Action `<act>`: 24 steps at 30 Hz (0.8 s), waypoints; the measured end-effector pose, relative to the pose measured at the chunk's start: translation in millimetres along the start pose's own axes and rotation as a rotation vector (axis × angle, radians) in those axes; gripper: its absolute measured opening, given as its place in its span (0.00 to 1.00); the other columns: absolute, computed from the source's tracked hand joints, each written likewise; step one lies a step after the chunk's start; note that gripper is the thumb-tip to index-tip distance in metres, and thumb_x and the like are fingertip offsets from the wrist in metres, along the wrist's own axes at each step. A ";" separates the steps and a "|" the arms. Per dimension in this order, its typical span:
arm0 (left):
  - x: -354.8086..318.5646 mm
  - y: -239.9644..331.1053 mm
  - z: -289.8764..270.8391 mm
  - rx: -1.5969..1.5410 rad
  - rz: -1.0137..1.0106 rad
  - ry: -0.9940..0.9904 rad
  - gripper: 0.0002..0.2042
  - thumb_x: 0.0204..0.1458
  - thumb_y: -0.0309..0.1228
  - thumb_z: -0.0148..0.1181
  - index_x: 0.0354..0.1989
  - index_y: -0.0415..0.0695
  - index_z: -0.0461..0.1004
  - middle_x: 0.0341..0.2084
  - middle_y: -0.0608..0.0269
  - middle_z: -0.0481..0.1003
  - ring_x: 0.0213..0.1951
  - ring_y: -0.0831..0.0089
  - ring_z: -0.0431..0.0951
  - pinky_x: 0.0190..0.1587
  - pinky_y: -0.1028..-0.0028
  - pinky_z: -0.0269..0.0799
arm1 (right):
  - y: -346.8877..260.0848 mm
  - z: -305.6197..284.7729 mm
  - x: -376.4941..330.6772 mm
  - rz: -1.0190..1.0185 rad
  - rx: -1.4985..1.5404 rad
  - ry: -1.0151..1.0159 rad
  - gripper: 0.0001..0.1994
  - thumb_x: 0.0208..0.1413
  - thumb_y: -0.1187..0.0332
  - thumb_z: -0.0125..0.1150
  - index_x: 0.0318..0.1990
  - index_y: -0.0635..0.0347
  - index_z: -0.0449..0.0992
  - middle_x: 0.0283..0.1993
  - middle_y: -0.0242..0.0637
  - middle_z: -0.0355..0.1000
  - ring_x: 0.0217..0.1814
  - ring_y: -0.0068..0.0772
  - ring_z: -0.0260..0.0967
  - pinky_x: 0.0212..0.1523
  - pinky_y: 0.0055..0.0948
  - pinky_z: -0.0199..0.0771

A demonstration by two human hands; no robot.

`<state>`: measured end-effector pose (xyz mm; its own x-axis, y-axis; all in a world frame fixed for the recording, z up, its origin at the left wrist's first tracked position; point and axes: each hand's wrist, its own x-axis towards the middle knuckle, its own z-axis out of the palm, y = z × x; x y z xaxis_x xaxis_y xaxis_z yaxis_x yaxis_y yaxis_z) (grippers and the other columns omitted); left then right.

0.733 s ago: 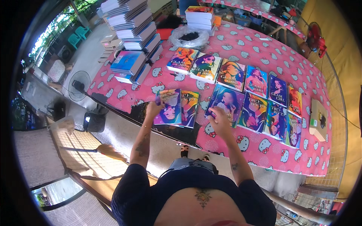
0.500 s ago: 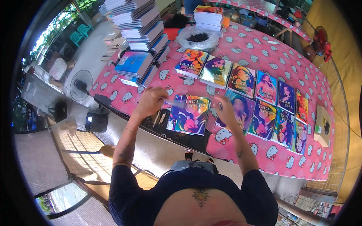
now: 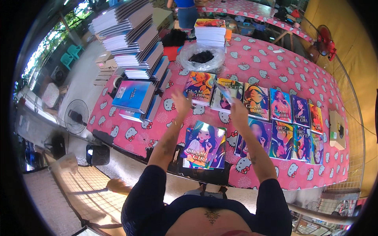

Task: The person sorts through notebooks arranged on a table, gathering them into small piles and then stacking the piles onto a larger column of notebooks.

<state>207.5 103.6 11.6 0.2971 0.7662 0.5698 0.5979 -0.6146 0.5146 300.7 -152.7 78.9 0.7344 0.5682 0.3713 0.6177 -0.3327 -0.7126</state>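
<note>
Blurred by motion, my right hand (image 3: 238, 113) grips a thin notebook (image 3: 225, 92), seen nearly edge-on and tilted above a notebook with a pale and yellow cover (image 3: 232, 103). My left hand (image 3: 182, 104) is held off the table with its fingers apart and nothing in them, beside an orange-covered notebook (image 3: 199, 87). Just in front of me, at the table's near edge, lies a small pile of notebooks; its top one (image 3: 202, 144) shows a long-haired drawn figure on a purple cover. Another purple notebook (image 3: 258, 135) is partly hidden by my right forearm.
More bright notebooks (image 3: 281, 105) lie in two rows to the right on the pink patterned tablecloth (image 3: 252, 72). Tall stacks of spiral notebooks (image 3: 132, 47) rise at the left. Behind are a plastic bag with black contents (image 3: 201, 57), another stack (image 3: 210, 33) and a person (image 3: 187, 13).
The view has tipped up. A long-haired-figure notebook now tops the near pile. Both hands have moved from beside that pile to above the far row, the right one holding a notebook.
</note>
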 end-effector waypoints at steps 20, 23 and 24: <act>-113.7 85.8 -147.9 -0.212 0.478 -0.383 0.20 0.46 0.34 0.64 0.49 0.44 0.74 0.50 0.42 0.67 0.53 0.47 0.68 0.52 0.54 0.66 | 166.1 -122.5 11.4 0.184 -0.709 0.031 0.21 0.52 0.69 0.56 0.55 0.64 0.67 0.46 0.52 0.73 0.48 0.54 0.72 0.48 0.47 0.73; -114.9 193.7 -32.9 -0.546 0.270 -0.574 0.20 0.48 0.39 0.65 0.45 0.38 0.73 0.48 0.43 0.70 0.49 0.46 0.72 0.50 0.54 0.68 | 207.6 -143.3 18.4 0.175 -0.809 -0.110 0.24 0.50 0.64 0.60 0.54 0.67 0.66 0.39 0.52 0.75 0.37 0.55 0.74 0.42 0.43 0.75; -119.6 221.5 3.0 -0.385 0.263 -0.663 0.21 0.48 0.41 0.64 0.45 0.38 0.73 0.47 0.43 0.71 0.48 0.47 0.73 0.48 0.55 0.70 | 210.3 -148.1 22.7 0.121 -0.847 -0.142 0.25 0.50 0.64 0.61 0.54 0.67 0.66 0.38 0.51 0.75 0.35 0.53 0.74 0.39 0.42 0.76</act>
<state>306.6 -123.6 55.5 0.8440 0.4656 0.2663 0.1850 -0.7187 0.6702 488.9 -321.2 25.6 0.8015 0.5624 0.2032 0.5804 -0.8134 -0.0384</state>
